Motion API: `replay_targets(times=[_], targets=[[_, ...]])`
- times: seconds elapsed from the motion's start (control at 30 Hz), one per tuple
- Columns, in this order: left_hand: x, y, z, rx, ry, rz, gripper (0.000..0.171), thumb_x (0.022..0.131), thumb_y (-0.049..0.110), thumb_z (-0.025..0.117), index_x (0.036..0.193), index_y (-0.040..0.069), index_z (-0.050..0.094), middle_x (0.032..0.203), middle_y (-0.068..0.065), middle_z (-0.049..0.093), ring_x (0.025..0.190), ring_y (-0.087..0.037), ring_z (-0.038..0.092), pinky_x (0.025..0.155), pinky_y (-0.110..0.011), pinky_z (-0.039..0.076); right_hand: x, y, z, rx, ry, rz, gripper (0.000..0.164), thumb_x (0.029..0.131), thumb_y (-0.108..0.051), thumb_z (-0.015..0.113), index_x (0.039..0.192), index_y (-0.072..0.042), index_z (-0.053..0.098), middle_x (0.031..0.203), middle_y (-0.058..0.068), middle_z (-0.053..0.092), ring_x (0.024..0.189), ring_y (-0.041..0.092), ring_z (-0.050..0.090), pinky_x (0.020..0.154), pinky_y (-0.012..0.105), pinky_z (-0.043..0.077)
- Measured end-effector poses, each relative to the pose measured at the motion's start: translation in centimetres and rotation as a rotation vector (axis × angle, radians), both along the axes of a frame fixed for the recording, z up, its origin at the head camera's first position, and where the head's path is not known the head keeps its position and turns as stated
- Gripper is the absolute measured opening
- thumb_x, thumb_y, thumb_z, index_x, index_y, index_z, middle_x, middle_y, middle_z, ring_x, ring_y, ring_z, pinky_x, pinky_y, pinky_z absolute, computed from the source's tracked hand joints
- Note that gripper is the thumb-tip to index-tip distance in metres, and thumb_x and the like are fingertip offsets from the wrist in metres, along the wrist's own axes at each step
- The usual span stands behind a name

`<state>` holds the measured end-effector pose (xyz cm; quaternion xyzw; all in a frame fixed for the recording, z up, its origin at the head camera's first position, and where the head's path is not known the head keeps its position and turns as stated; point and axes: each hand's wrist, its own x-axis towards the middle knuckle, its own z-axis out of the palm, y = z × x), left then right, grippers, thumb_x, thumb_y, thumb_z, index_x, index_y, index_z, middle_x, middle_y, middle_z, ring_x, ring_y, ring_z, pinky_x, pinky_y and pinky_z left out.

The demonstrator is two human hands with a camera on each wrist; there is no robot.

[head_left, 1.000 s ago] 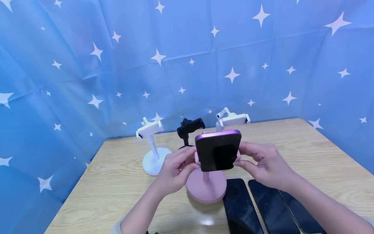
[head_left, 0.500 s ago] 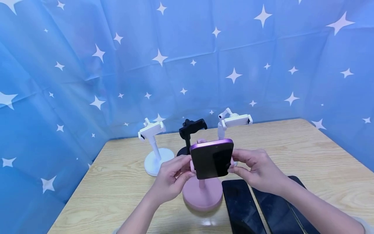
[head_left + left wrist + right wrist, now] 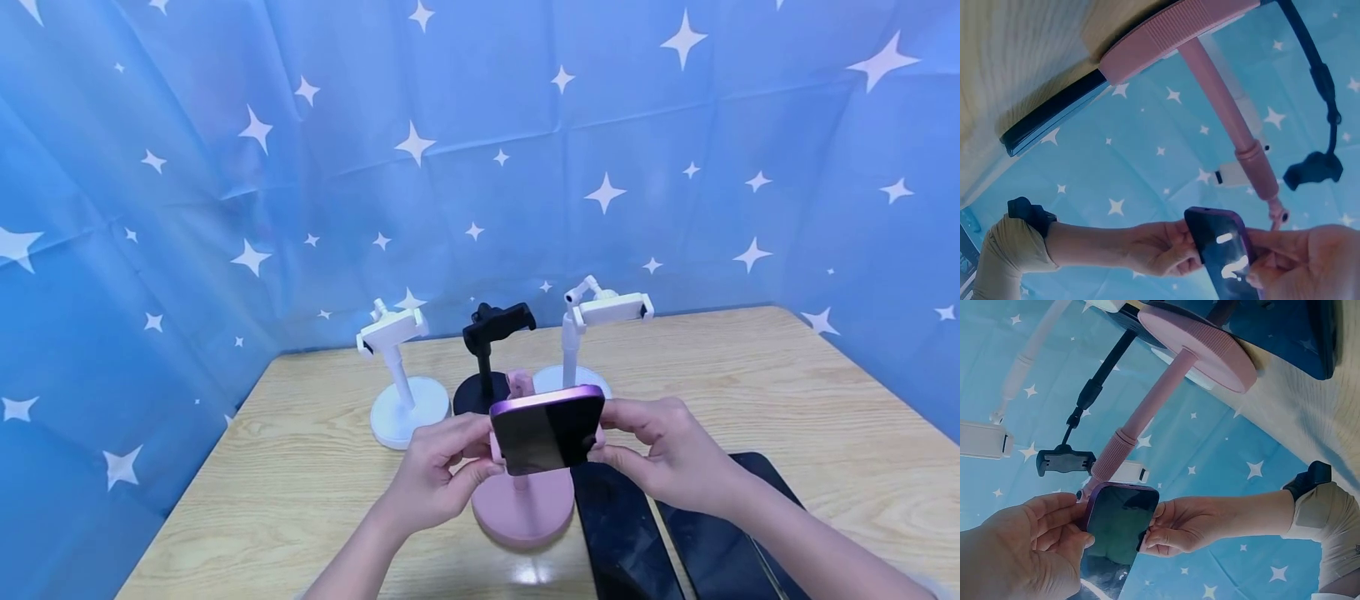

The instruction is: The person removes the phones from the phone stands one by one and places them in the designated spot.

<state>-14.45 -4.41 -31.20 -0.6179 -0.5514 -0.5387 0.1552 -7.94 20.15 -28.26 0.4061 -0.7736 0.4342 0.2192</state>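
A smartphone [image 3: 549, 433] with a purple edge and dark screen sits sideways in the clamp of a pink phone stand [image 3: 523, 510]. My left hand [image 3: 442, 471] pinches the phone and the clamp's end at the left side. On the other side, my right hand [image 3: 671, 454] does the same, its thumb at the lower corner. The screen faces me, and its top edge leans away. In the left wrist view, the pink post [image 3: 1222, 100] rises to a joint behind the phone [image 3: 1222, 250]. The clamp is mostly hidden by phone and fingers.
Behind stand a white phone stand [image 3: 408, 408], a black one [image 3: 483, 358] and another white one [image 3: 572, 350], their clamps holding nothing. Several dark phones [image 3: 626, 533] lie on the wooden table [image 3: 300, 475] at the right, partly under my right forearm. A blue starry curtain [image 3: 337, 183] hangs behind.
Both hands and the phone have moved lower in view, and the phone has tilted further back, so its screen looks shorter. More of the pink joint behind it shows.
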Motion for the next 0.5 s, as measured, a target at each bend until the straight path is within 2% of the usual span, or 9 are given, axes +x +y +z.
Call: replay_targets(times=[0.2, 0.37, 0.5], targets=[[0.1, -0.53, -0.45, -0.002, -0.01, -0.043, 0.036, 0.086, 0.005, 0.059, 0.119, -0.011, 0.053, 0.094, -0.026, 0.06, 0.08, -0.028, 0.064, 0.066, -0.028, 0.054, 0.19, -0.25, -0.42, -0.018, -0.013, 0.042, 0.048, 0.069, 0.018, 0.066, 0.113, 0.0, 0.061, 0.104, 0.008, 0.067, 0.101, 0.009, 0.061, 0.085, 0.017, 0.045], [0.0, -0.61, -0.3, -0.021, 0.002, -0.024, 0.033, 0.087, 0.007, 0.059, 0.114, -0.012, 0.055, 0.093, -0.023, 0.062, 0.081, -0.026, 0.064, 0.067, -0.027, 0.054, 0.34, -0.23, -0.4, -0.021, -0.031, 0.031, 0.048, 0.069, 0.018, 0.065, 0.113, 0.0, 0.061, 0.105, 0.006, 0.067, 0.103, 0.008, 0.06, 0.086, 0.016, 0.045], [-0.36, -0.81, 0.08, -0.038, 0.043, 0.016, 0.03, 0.085, 0.01, 0.064, 0.108, -0.009, 0.059, 0.091, -0.019, 0.065, 0.083, -0.022, 0.065, 0.071, -0.027, 0.054, 0.42, -0.29, -0.48, -0.012, -0.029, 0.009, 0.046, 0.07, 0.018, 0.066, 0.112, -0.001, 0.061, 0.102, 0.006, 0.067, 0.099, 0.007, 0.061, 0.084, 0.015, 0.046]])
